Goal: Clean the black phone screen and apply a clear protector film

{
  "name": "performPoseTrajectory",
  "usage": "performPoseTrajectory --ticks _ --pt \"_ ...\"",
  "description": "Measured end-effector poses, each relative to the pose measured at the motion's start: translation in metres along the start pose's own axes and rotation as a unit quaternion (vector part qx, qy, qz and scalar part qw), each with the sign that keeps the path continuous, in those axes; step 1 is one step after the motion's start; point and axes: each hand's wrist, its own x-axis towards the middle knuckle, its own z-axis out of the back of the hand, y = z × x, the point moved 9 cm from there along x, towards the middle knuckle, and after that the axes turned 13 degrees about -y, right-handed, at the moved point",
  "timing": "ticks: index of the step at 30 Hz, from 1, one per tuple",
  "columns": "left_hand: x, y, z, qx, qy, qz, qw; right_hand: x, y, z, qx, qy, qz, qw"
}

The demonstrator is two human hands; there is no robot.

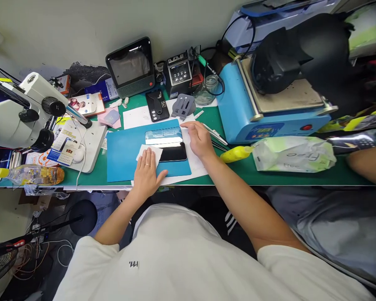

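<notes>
Tabletop [238, 175], green, carries a blue mat [122, 154] at its front edge, left of my right forearm. A glossy dark phone [175, 152] lies flat on the right half of the mat. My left hand [148, 173] is open and flat, fingers pressing a white wipe [157, 154] over the phone's left end. My right hand [200, 140] is partly open, index finger extended to the mat's far right corner; I cannot tell whether it grips anything.

Adjacent items: a black phone case [157, 106] and a grey stand [184, 106] sit beyond the mat. Tweezers [218, 145] lie just right of my right hand. A blue machine [238, 113] occupies the area behind them, blocking the rear right side. A microscope [34, 108] overhangs the left end, above its white base [92, 154].

Containers: a clear bottle [39, 174], yellow cap fitted, lies on its side at the front left edge, with amber liquid inside. A yellow squeeze bottle [236, 154] points its tip at the wipes pack [294, 154], right of my forearm. A glass jar [204, 94] stands beside the blue machine; its contents are unclear.
</notes>
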Motion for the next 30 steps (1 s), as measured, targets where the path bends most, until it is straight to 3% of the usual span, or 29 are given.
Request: performPoseTrajectory --ticks 5,12,16,19,25,30 --pt "-0.017 -0.012 0.001 0.006 -0.013 0.012 1.0 0.0 -0.001 -0.001 -0.001 0.004 -0.006 1.0" --pt "0.005 -0.05 -0.01 -0.016 -0.004 -0.002 1.0 0.0 -0.001 -0.001 -0.009 0.004 -0.007 1.0" --pt "0.003 -0.073 -0.012 -0.018 -0.006 -0.027 0.999 -0.001 -0.004 0.001 -0.006 -0.002 -0.013 1.0" --pt "-0.004 -0.067 -0.008 -0.012 -0.004 -0.041 0.999 -0.002 -0.005 0.002 -0.004 -0.005 -0.018 1.0" --pt "-0.012 -0.021 0.005 -0.001 0.001 -0.02 1.0 -0.002 -0.005 0.001 0.005 0.004 -0.022 1.0" --pt "-0.023 -0.031 0.009 -0.012 0.004 -0.026 1.0 -0.001 -0.004 0.001 0.008 0.004 -0.019 1.0"
